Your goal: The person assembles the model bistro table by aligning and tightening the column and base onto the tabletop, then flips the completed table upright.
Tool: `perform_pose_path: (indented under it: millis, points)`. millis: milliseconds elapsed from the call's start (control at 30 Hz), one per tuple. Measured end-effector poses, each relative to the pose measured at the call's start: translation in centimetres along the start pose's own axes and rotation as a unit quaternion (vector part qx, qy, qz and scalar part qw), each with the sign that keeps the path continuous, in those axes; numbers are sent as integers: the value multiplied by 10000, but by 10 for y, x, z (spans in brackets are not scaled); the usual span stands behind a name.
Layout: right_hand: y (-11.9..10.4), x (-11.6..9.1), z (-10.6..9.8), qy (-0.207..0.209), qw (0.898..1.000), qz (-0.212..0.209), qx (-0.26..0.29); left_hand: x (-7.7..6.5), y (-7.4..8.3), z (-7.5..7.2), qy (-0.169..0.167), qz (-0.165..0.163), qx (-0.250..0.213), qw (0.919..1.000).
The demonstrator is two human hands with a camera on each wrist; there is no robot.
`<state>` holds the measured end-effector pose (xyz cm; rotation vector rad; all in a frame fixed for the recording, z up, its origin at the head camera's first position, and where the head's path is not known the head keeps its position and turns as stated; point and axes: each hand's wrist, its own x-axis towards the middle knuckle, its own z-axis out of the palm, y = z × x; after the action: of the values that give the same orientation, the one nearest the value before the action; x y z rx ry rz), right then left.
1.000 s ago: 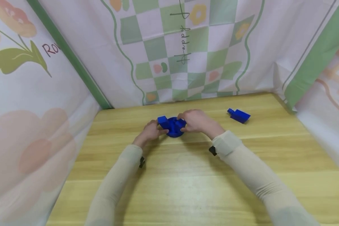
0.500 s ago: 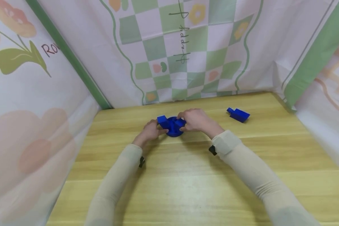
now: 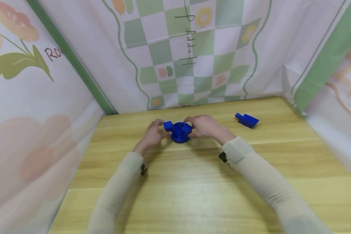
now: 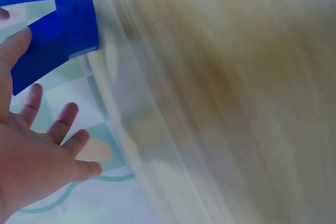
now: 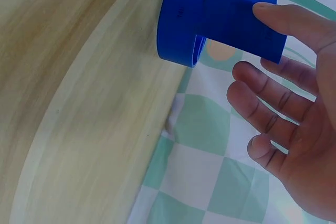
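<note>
Round blue dish [image 3: 179, 140]: flat on the worktop [image 3: 190, 195], between the two hands. Plain glossy blue, low wall; small marks on the outside of the wall, too small to read. Dish contents: two angular blue blocks, same blue as the dish. Left block [image 3: 168, 126] slants up and out over the rim on the left hand's side; right block [image 3: 187, 129] slants toward the right hand. Something small and rounded shows between them; its shape cannot be made out, nor can the joint of either block with the dish.

Left hand [image 3: 152, 134]: at the outer side of the left block, fingers fanned loosely and well spread. Thumb lies at the block, overlapping its edge in the left wrist view; contact cannot be confirmed. The other four fingers stand apart from it.

Right hand [image 3: 205, 125]: around the outer side of the right block, thumb and index on opposite sides of it, remaining fingers loose and spaced. Thumb overlaps the block in the right wrist view; pressure not determinable.

Third blue piece [image 3: 248, 120]: lying on the worktop, beyond and to the right of the right hand, well apart from it. Slanted block body with a narrower ridged stub, stub end nearer the hand.

Beyond both hands: a hanging cloth [image 3: 181, 61] with green and white checks.
</note>
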<state>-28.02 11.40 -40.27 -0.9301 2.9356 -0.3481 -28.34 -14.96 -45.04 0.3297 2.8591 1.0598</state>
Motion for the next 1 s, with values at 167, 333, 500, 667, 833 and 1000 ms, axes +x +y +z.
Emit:
perform_pose_path:
  millis: [167,333,500,667,833,1000]
  points:
    - [3,-1,-1,-14,10000,24,72,1,-1,-3,65,161,12,9998]
    - [4,-2,-3,-65,9999,55,140,3,-1,-4,154,233,23,9996]
    - [3,-4,-5,-89,9998,81,158,6,2,-3,298,-34,72,9995]
    - [4,-5,-5,-146,9997,100,184,9,8,0,351,-397,195,9984]
    - [4,-6,-6,-113,9996,74,238,11,14,0,530,-342,343,9974]
    - [5,-7,-6,-64,9997,60,248,12,18,0,680,-382,589,9952]
